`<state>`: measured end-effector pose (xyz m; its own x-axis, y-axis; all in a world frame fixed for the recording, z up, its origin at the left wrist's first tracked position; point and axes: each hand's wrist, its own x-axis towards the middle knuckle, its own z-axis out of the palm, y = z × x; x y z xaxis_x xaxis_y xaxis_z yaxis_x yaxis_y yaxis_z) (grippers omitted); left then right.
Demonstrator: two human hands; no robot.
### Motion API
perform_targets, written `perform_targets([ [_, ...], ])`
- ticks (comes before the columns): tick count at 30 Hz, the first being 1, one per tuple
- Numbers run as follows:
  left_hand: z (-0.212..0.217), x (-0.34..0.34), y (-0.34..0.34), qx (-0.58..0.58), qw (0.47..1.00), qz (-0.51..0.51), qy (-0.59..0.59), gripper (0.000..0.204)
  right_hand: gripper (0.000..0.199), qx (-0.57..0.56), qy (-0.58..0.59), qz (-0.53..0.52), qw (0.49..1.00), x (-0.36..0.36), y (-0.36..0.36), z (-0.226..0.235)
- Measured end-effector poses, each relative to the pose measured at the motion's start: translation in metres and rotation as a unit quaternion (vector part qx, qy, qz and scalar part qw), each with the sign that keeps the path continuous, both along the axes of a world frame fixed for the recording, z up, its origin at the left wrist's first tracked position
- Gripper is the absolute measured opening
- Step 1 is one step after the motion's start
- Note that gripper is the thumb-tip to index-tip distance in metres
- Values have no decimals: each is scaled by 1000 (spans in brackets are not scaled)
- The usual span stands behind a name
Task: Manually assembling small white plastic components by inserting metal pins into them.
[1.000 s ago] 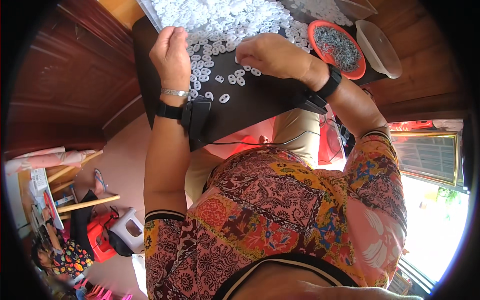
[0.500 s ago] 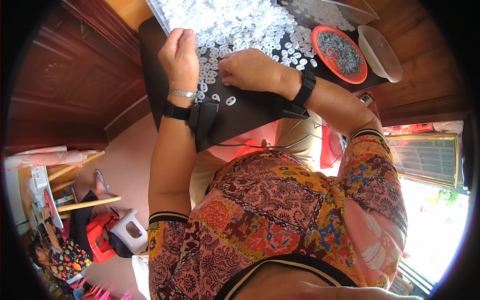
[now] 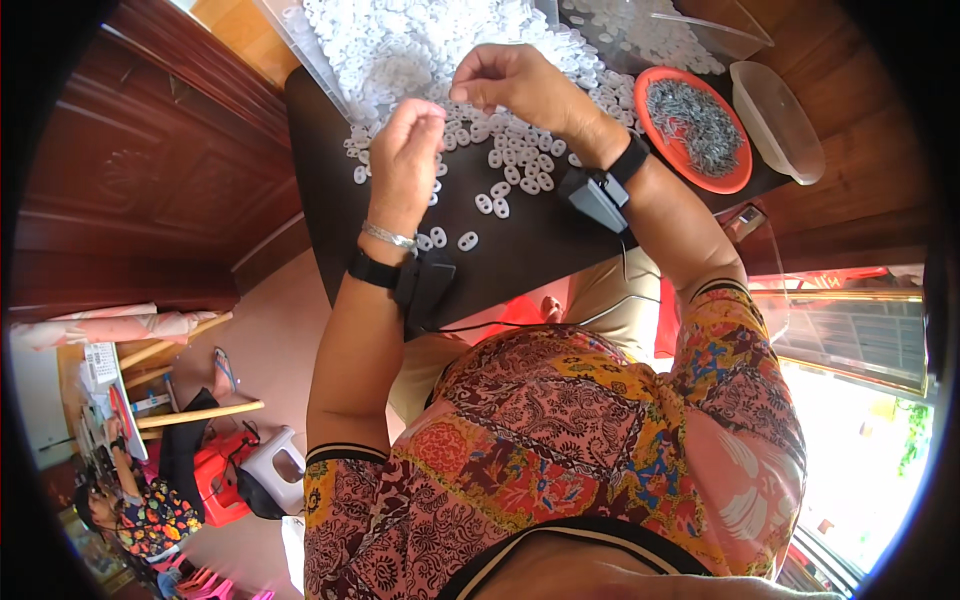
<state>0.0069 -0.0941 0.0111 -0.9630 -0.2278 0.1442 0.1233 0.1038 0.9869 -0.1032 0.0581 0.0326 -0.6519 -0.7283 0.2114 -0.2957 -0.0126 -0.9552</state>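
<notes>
My left hand is raised over the near edge of a heap of small white oval plastic pieces, its thumb and fingers pinched together. Just right of it and a little farther off, my right hand is closed in a pinch as well, its fingertips pointing toward the left hand. Whatever either hand holds is too small to make out. Loose two-holed pieces lie scattered on the dark table below the hands. Both wrists wear black strapped devices.
At the right sits an orange-red plate of small grey metal parts, beside a clear oblong container. A clear bin surrounds part of the heap. Another person is at lower left, near a grey plastic stool.
My right hand has lifted off the loose pieces and moved away from me. The left hand has come nearer and to the right, and the whole view has shifted slightly.
</notes>
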Motion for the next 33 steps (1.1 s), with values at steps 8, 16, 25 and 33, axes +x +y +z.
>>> perform_targets([
  [8,9,12,2,23,997,-53,-46,18,12,-12,79,-40,996,26,-11,-9],
  [16,12,14,-1,37,997,-54,-28,20,11,25,75,-12,997,34,-7,6],
  [25,13,14,-5,112,994,-8,-3,18,14,40,240,-130,961,16,4,6],
  [33,14,11,-16,90,996,26,0,18,14,308,369,-84,873,1,10,-16],
])
